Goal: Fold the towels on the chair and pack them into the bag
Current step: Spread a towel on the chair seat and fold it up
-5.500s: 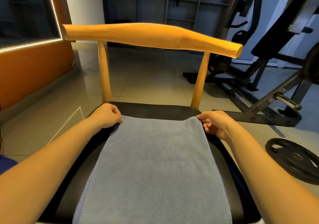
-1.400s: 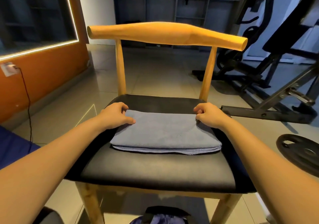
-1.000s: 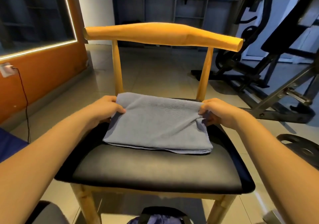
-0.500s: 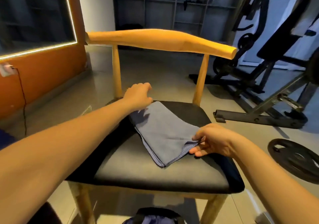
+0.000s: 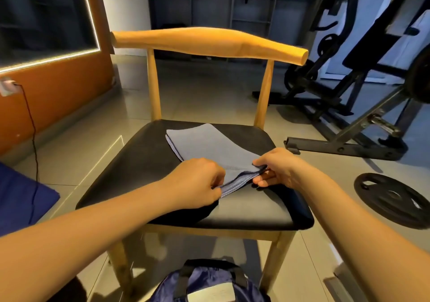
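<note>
The left hand (image 5: 195,183) pinches one near corner of the grey towel (image 5: 209,146), folded and slantwise on the chair (image 5: 139,162) seat — the right hand (image 5: 277,169) pinches the other. Folding is mid-way, I judge; next, lift both corners evenly to the far edge, bag (image 5: 204,283) waiting below.

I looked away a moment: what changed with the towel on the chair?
The grey-blue towel, earlier spread over the seat, is now folded into a narrow strip lying diagonally. The left hand let go of its far end and came near; it and the right hand pinch the near end. The black-seated wooden chair and navy bag stayed put.
</note>
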A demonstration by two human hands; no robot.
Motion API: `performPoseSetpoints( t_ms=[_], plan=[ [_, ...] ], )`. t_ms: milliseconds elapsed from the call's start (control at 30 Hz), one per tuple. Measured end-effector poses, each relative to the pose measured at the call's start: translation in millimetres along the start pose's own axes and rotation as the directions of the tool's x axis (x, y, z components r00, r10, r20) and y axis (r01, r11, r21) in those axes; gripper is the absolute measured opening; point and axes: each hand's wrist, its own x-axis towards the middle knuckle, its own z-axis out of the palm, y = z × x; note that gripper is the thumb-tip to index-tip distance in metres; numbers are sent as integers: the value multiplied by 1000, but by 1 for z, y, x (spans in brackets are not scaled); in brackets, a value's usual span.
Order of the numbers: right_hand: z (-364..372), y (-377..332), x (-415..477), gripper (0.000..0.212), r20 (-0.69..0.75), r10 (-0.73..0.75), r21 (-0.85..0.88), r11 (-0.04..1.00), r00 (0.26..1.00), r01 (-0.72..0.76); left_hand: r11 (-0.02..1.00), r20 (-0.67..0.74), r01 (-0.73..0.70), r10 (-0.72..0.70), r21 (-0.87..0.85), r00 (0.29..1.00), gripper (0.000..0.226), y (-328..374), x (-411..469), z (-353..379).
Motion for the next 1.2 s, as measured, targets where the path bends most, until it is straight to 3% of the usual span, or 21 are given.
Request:
performPoseSetpoints(
  t_ms=[167,300,400,500,633,867,933,1033,1200],
  plan=[
    [-2,3,-1,17,-56,-47,-72,996,997,43,989,-55,-81,89,126,995,11,4,-14,1],
    [-1,2,-6,16,-61,-54,-140,989,997,45,952,28,-153,151,264,988,20,5,-22,3],
    [-1,2,-9,17,-50,-57,-134,990,997,50,957,-73,-130,154,261,985,28,5,-22,5],
    [-3,2,-12,17,-28,-31,-37,999,999,30,977,-196,-87,126,196,972,40,11,-18,17],
    [-5,2,-15,15,68,55,200,977,996,-67,981,-222,8,37,196,974,48,22,-9,34],
    [-8,9,-15,13,165,109,387,907,980,-166,966,-316,26,58,256,947,14,20,-14,41],
    [-9,10,-16,12,136,75,324,939,988,-116,964,-315,22,65,267,947,9,16,-16,41],
    [-13,12,-20,11,85,-89,59,995,992,85,978,-324,30,40,207,945,15,11,-21,36],
    [-24,16,-27,20,243,-259,1,964,935,266,999,-277,39,-47,-34,960,21,2,-34,26]
  ],
)
